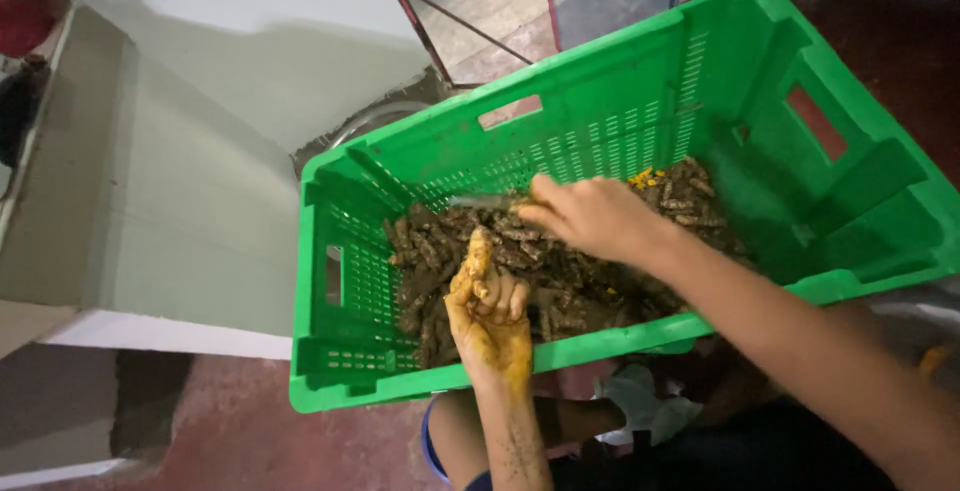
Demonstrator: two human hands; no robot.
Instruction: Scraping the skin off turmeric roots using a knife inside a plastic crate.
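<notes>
Now the left hand (492, 323) pinches a hard, bumpy root (477, 254); right hand (590, 216) grips a knife (480, 201) over the crate (640, 81).

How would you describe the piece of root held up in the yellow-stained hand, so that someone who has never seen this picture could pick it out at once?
Find the big green plastic crate with slotted walls, its floor covered in dark, muddy roots. Above its near wall, the left hand, stained yellow, lifts one piece of root in its fingertips. Unlike the brown roots lying below, this piece is bright yellow-orange and raised clear of the heap.
</notes>
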